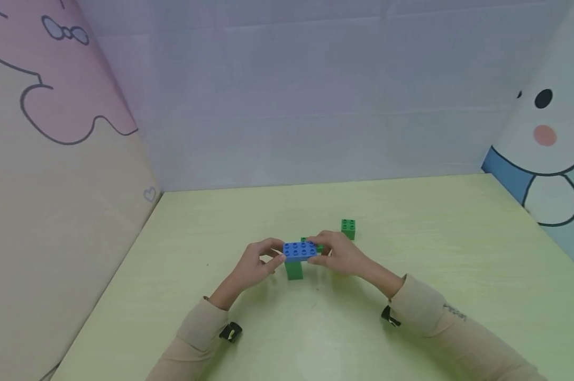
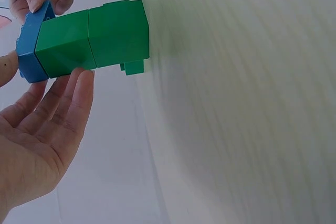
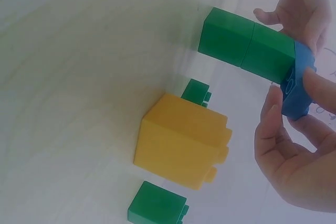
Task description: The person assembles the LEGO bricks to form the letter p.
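Observation:
A long blue toy building brick (image 1: 297, 252) lies across the top of two stacked green bricks (image 2: 92, 38), its right end jutting out past them. My left hand (image 1: 254, 265) pinches the brick's left end between thumb and fingers, with other fingertips close along the upper green brick. At the overhanging end, my right hand (image 1: 342, 255) holds the blue brick, thumb on the near side and fingers on the far side. The hollow underside of the blue brick shows in the right wrist view.
A yellow brick (image 3: 181, 140) stands on the table (image 1: 287, 338) beneath my right hand, mostly hidden in the head view. One green brick (image 1: 348, 228) stands farther back to the right. Another green brick (image 3: 196, 92) sits behind the stack. Printed cloth walls (image 1: 315, 106) border the table.

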The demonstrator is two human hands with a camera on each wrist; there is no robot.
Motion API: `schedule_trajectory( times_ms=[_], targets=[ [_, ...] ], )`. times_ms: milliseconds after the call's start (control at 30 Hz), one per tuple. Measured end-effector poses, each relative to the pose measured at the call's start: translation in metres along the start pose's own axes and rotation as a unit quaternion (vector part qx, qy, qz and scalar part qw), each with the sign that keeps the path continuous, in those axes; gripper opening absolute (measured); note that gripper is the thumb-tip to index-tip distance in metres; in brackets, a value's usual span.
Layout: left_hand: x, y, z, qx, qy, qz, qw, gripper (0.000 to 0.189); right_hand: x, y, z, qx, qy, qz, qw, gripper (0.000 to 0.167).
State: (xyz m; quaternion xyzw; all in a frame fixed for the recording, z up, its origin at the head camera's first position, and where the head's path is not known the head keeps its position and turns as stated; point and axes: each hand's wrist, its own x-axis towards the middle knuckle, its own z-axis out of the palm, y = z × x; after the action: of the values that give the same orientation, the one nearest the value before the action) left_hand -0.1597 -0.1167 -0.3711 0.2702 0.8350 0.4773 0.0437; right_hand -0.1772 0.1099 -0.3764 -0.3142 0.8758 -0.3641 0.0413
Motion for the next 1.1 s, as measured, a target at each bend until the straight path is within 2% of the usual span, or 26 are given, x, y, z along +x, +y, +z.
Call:
schedule_trajectory(
  times_ms=[167, 333, 533, 867, 900, 1000, 1100],
  targets=[
    [0.0, -0.022, 0.003, -0.004, 0.011, -0.004, 0.9999, 0.024, -0.001, -0.002, 0.004, 0.006, 0.013, -0.006, 0.9999, 0.04],
    [-0.001, -0.03, 0.003, -0.007, 0.019, -0.002, 0.9998, 0.024, 0.001, -0.002, 0.004, 0.004, 0.008, -0.009, 0.9999, 0.041],
    [-0.001, -0.03, 0.006, -0.004, 0.019, 0.002, 0.9998, 0.026, 0.0, 0.0, 0.0, -0.007, 0.001, 0.003, 1.0, 0.042],
    [0.001, -0.028, 0.008, 0.02, 0.019, 0.006, 0.9996, 0.025, -0.003, -0.001, -0.004, 0.0, -0.001, -0.005, 1.0, 0.042],
    [0.0, -0.022, 0.007, 0.024, 0.018, 0.005, 0.9995, 0.024, -0.003, -0.001, -0.004, 0.0, -0.002, -0.006, 1.0, 0.042],
    [0.0, -0.022, 0.007, 0.032, 0.019, 0.01, 0.9993, 0.025, -0.003, 0.0, -0.005, -0.002, -0.006, -0.015, 0.9999, 0.042],
    [0.0, -0.02, 0.007, 0.035, 0.019, -0.001, 0.9992, 0.025, -0.004, 0.002, -0.007, -0.002, -0.01, -0.021, 0.9997, 0.043]
  ],
)
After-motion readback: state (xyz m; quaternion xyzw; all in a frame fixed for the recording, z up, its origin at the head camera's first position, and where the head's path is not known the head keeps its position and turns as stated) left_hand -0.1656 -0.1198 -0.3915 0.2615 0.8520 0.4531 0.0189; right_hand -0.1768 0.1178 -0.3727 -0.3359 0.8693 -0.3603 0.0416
